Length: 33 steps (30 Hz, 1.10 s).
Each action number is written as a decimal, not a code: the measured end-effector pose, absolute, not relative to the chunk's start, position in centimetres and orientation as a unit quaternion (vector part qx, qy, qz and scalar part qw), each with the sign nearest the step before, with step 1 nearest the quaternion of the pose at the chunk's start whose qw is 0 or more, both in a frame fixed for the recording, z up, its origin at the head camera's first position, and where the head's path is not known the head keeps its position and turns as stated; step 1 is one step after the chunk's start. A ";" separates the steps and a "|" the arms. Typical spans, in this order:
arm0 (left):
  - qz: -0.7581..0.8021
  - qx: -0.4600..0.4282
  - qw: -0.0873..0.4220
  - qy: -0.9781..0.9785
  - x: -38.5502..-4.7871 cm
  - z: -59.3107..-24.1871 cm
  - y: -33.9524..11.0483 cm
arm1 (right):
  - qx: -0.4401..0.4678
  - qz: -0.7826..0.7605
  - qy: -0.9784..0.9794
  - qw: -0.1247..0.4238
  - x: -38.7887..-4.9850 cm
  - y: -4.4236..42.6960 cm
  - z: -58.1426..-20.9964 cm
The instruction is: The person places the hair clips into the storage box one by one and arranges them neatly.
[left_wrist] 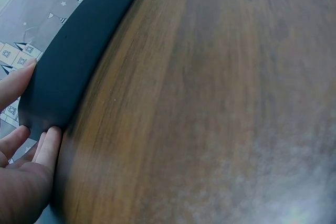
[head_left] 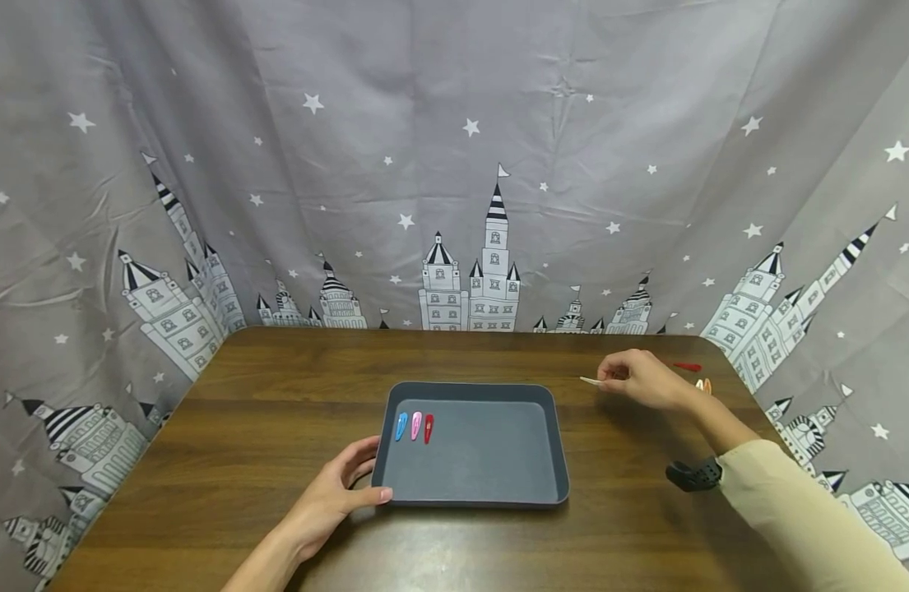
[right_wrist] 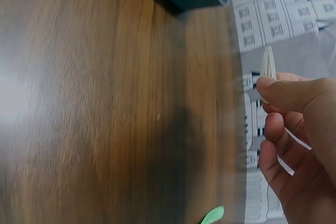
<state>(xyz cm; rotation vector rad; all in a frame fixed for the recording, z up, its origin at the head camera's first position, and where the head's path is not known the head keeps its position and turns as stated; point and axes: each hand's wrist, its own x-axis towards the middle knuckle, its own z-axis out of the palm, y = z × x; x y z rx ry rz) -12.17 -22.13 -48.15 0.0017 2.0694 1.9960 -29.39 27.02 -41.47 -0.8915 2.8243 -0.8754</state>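
Note:
A dark grey tray (head_left: 476,395) lies on the wooden table. Three hair clips sit side by side in its far left part: a blue clip (head_left: 401,427), a pink clip (head_left: 416,425) and a red clip (head_left: 428,428). My left hand (head_left: 336,489) grips the tray's near left corner, thumb at the rim and fingers along the outer wall. Right of the tray, my right hand (head_left: 639,378) pinches a whitish hair clip (right_wrist: 268,64) between thumb and forefinger, above the table.
At the table's right end lie another red clip (head_left: 688,366), a white clip (head_left: 699,384) and an orange clip (head_left: 707,386). A green clip (right_wrist: 212,215) shows low in the right wrist view. A grey castle-print curtain (head_left: 454,164) hangs behind the table (head_left: 276,370).

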 end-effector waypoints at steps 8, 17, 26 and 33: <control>0.688 0.003 0.134 0.714 -12.1 -48.2 -22.1 | -0.320 -0.296 0.899 0.048 -29.6 24.6 -41.4; 0.687 0.003 0.131 0.714 -12.1 -48.2 -22.1 | -0.359 -0.301 0.881 0.066 -29.6 21.7 -40.8; 0.684 0.000 0.133 0.718 -12.1 -48.1 -22.2 | -0.423 -0.278 0.860 0.062 -29.3 17.4 -40.6; 0.683 -0.001 0.133 0.718 -12.1 -48.1 -22.2 | -0.465 -0.264 0.842 0.066 -29.6 14.5 -41.1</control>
